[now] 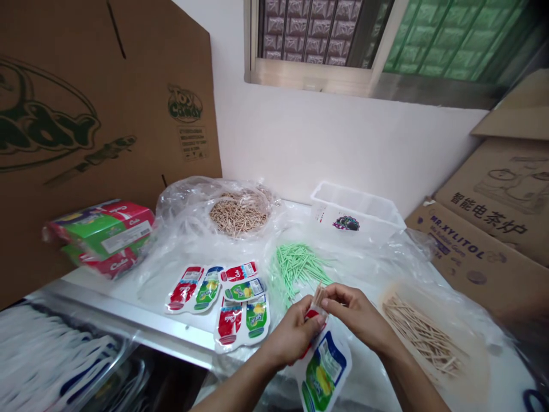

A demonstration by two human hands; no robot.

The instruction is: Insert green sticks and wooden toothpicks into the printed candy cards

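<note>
My left hand [294, 335] is closed around the red cola side of a twin candy pouch [323, 372], whose green-and-blue Sprite side hangs down in front of me. A small bundle of thin wooden sticks [318, 294] stands up from the pouch's top. My right hand [358, 315] has its thumb and fingers pinched at these sticks, beside the pouch's mouth; the exact fingertip contact is partly hidden. Just beyond my hands is a heap of light green sticks [300, 263]. To their left lie several flat pouches [229, 320] with red cola and green Sprite halves, some overlapping.
A clear bag holds a pile of short brown sticks [238, 214]. More wooden sticks [422, 332] lie at right. At the back stands a translucent plastic bin [360, 217]. Wrapped boxes [105, 232] are at left, by a large carton [107, 114]; cartons [484, 229] line the right.
</note>
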